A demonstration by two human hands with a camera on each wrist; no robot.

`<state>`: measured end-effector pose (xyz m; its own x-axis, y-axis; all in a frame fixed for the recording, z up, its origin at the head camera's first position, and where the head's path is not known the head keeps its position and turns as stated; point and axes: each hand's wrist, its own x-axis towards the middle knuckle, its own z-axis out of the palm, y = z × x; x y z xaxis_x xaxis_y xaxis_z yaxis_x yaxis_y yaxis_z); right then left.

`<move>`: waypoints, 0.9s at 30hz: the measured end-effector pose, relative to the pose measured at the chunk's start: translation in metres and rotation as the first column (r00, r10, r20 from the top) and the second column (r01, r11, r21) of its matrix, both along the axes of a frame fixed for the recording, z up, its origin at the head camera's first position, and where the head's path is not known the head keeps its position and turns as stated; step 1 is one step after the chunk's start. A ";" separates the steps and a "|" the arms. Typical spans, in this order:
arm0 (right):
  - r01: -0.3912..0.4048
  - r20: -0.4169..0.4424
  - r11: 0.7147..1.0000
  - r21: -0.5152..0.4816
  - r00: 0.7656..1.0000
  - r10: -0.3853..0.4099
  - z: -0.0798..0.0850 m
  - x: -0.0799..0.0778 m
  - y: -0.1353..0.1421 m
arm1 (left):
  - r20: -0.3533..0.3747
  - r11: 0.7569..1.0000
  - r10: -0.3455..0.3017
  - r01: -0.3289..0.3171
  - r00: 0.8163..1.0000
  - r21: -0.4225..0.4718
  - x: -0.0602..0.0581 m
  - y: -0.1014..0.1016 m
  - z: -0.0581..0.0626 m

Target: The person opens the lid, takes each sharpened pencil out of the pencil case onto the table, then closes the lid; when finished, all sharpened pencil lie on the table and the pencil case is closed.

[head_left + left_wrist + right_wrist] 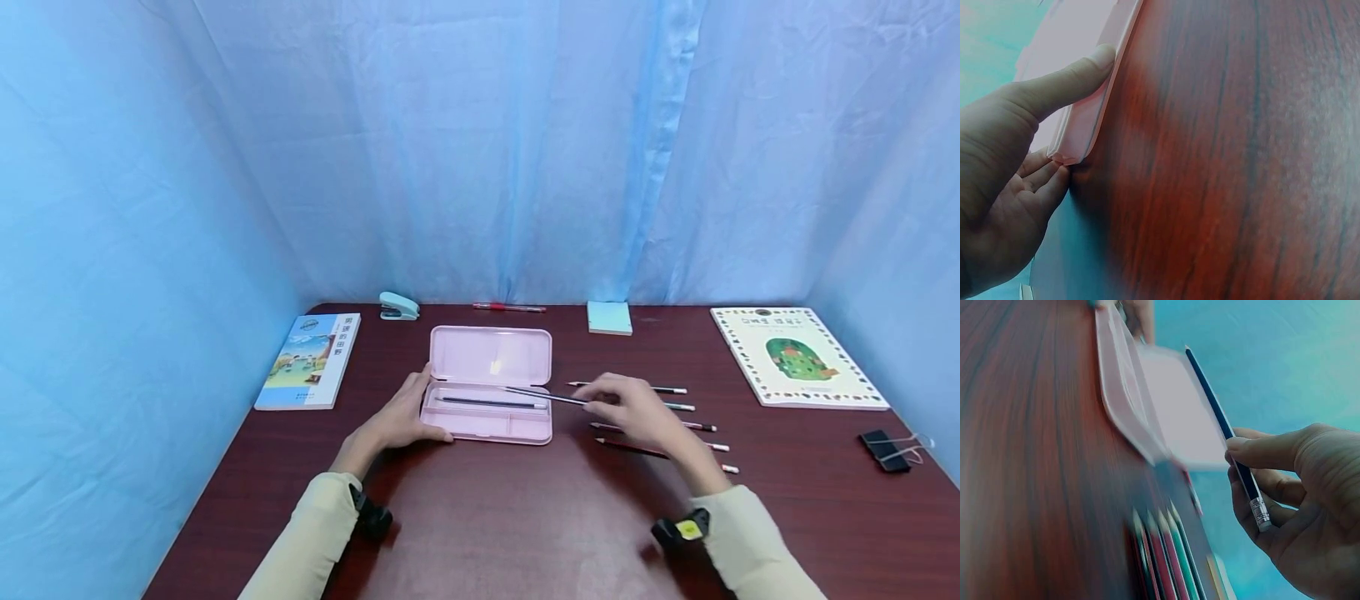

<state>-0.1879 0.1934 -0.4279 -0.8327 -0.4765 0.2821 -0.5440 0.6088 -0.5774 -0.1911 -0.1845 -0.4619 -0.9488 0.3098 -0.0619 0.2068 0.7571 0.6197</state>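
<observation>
A curtain (480, 150) bounds the work area at the back and sides. The table (517, 533) supports all items. The white book (798, 358) lies at the right; the blue book (307, 362) lies at the left. The case (491, 354) lies open between them, lid toward the curtain, base toward me.

My left hand (402, 417) grips the left end of the case, thumb on the front edge, fingers at the side. My right hand (630, 408) pinches the held pencil (1209, 400) between thumb and fingers near its eraser end; the tip points left, above the case.

The note pad (609, 318) and stapler (399, 307) sit along the back edge of the table. The clip (885, 451) lies at the far right. Five loose pencils (700, 427) lie in a row beneath and beside my right hand, tips left. One stored pencil (491, 403) lies lengthwise in the base. The red pen (510, 307) lies behind the lid.
</observation>
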 end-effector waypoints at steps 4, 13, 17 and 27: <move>0.075 -0.025 0.996 0.053 0.997 -0.073 -0.003 0.017 0.046 | 0.004 1.000 0.005 -0.005 1.000 0.006 0.001 0.000 0.000; 0.205 -0.007 0.972 0.114 0.979 -0.206 -0.016 0.072 0.118 | 0.001 1.000 0.017 -0.017 1.000 -0.005 0.000 0.001 -0.001; 0.228 -0.008 0.968 0.101 0.973 -0.229 -0.025 0.089 0.131 | -0.003 1.000 0.014 -0.014 1.000 -0.010 0.000 0.000 -0.001; 0.269 -0.057 0.954 0.128 0.963 -0.264 -0.041 0.099 0.132 | -0.001 1.000 0.011 -0.011 1.000 -0.003 0.000 0.001 -0.001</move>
<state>-0.0891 0.3257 -0.4687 -0.9242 -0.2741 0.2660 -0.3718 0.8050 -0.4623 -0.1913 -0.1839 -0.4630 -0.9522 0.2991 -0.0618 0.1990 0.7611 0.6174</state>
